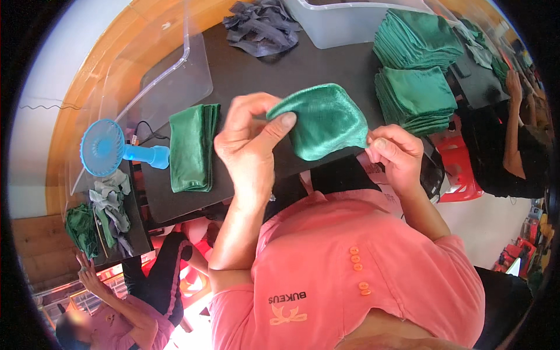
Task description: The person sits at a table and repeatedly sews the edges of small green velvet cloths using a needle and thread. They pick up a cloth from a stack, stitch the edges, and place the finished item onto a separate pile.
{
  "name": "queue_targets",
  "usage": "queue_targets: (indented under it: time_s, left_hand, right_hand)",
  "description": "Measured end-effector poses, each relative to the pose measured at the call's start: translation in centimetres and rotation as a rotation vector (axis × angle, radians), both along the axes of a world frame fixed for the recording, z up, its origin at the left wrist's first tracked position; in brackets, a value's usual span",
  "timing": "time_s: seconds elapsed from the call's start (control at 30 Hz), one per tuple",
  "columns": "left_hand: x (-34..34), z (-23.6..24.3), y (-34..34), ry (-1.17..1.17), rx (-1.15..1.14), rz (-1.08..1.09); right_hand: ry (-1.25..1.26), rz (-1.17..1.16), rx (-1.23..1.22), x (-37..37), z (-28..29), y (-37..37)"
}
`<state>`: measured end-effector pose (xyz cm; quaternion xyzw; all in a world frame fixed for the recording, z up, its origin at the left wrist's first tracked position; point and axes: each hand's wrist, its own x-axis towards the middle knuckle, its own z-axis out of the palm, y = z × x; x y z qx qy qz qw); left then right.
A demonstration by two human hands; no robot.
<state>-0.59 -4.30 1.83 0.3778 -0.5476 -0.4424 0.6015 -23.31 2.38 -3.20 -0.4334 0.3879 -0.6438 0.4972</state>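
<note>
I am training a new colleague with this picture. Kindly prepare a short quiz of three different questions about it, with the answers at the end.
1. True or false: the left hand and the right hand both hold the green cloth piece.
2. What lies directly to the right of the blue fan?
A. a dark crumpled cloth
B. a folded green cloth
C. a red seat
3. Fill in: the two green stacks are on the person's ___ side of the dark table.

Key: 1. True. 2. B. 3. Right.
</note>
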Motion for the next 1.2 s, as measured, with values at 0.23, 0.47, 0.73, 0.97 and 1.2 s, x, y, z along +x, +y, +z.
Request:
queue_targets:
  time_s: [0.23, 0.47, 0.73, 0.97, 1.2]
  left_hand:
    - [-0.6, 5.0, 1.6, -0.345, -0.241, -0.079]
    - [-1.4, 2.2, 0.4, 0.052, -0.216, -0.272]
    - [-2.8, 1.0, 1.0, 0.303, -0.193, -0.24]
    - [-3.5, 0.9, 1.5, 0.334, -0.12, -0.172]
    - [-3.6, 0.4, 1.5, 0.242, -0.127, -0.102]
  right_hand:
    - [0.416, -0.047, -0.142, -0.1, 0.7, 0.2]
    - [0.411, -0.131, -0.204, 0.2, 0.5, 0.8]
    - [0.351, -0.14, -0.256, 0.8, 0.1, 0.9]
    - [0.579, -0.276, -0.445, 1.0, -0.1, -0.1]
    - [0.823, -0.459, -0.533, 1.0, -0.4, 0.0]
